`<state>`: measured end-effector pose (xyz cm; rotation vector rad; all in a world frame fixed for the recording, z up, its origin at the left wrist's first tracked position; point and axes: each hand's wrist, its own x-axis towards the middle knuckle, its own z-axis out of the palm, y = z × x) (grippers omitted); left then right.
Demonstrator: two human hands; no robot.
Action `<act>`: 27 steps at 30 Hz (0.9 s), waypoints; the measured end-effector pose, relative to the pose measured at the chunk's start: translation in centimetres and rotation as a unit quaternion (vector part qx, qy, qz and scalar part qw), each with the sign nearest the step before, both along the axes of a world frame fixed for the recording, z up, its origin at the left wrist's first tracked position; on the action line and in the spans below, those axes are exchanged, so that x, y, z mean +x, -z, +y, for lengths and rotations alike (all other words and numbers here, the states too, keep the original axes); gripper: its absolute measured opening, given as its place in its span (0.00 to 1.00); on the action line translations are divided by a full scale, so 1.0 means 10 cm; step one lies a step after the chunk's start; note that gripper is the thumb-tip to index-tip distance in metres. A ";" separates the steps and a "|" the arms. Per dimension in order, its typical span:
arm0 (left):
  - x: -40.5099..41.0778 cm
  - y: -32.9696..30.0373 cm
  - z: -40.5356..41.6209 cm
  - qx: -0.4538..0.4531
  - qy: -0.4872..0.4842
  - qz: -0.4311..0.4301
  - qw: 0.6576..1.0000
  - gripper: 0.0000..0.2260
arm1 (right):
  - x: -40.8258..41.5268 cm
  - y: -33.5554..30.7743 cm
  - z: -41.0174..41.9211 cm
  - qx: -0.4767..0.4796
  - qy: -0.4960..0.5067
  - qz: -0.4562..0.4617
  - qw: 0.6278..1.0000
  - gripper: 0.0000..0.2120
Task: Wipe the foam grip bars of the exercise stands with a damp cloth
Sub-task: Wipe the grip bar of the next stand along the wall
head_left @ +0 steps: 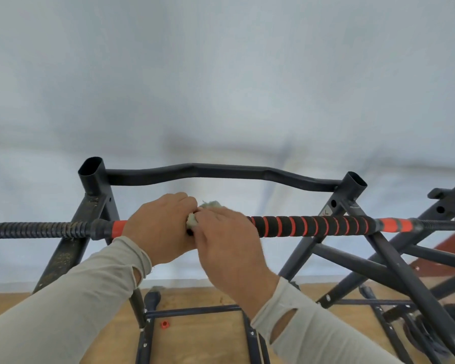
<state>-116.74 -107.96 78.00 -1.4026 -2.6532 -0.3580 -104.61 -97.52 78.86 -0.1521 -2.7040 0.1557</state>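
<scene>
1. The fingers (pixel 192 206) of the left hand (pixel 159 227) are curled over the top of the foam grip bar (pixel 310 226), clamping it from above; the fingers of the right hand (pixel 226 240) are curled too, pinching a small pale cloth (pixel 192 220) against the bar just beside the left hand. The two hands touch at the knuckles.
2. Both arms come up from the bottom edge in light grey sleeves (pixel 71 298), each with a slit hole near the cuff.
3. Only a little of the cloth shows: a wad between the two hands and a frayed tuft poking up above the right hand's knuckles.
4. The bar runs level across the view. To the right of the hands it is black foam wound with orange stripes, then a plain orange band; to the left of the hands there is another orange band, then a ribbed black end grip (pixel 37 229) sticking out past the frame.
5. The bar rests across a black metal stand (pixel 95 203) with slanted legs and open tube tops at each side.
6. Down between the arms lies a wooden floor (pixel 202 334), with the stand's base rails on it and a small red cap (pixel 164 324) lying loose.
7. To the right, a second dark frame (pixel 394 274) crosses the first, its tubes overlapping.
8. Behind the bar, a wavy black crossbar (pixel 221 173) joins the two tube tops.
9. Farthest off stands a plain pale wall (pixel 221 74).
</scene>
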 end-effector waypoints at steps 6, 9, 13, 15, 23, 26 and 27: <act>-0.01 -0.02 0.01 -0.013 -0.008 -0.026 1.000 0.28 | 0.38 -0.31 0.72 0.129 0.062 -0.152 0.978 0.10; -0.01 -0.02 0.00 -0.016 -0.008 -0.025 1.000 0.28 | 0.55 -0.61 1.03 0.182 0.138 -0.253 0.940 0.10; -0.01 -0.01 0.01 -0.016 -0.008 -0.023 1.000 0.29 | 0.61 -0.60 1.03 0.195 0.174 -0.163 0.951 0.08; -0.01 0.00 0.01 -0.016 -0.008 -0.024 1.000 0.28 | 0.54 -0.45 0.78 0.131 0.179 -0.115 0.968 0.04; 0.01 -0.01 0.02 -0.002 -0.010 -0.013 1.000 0.25 | 0.06 -0.06 0.17 0.053 -0.007 -0.062 0.997 0.05; 0.00 -0.02 0.01 -0.012 -0.012 -0.023 1.000 0.28 | 0.24 -0.10 0.46 0.050 -0.038 -0.040 0.997 0.09; 0.00 -0.02 0.00 -0.016 -0.014 -0.023 0.999 0.29 | 0.29 -0.12 0.55 0.061 -0.024 -0.053 0.996 0.11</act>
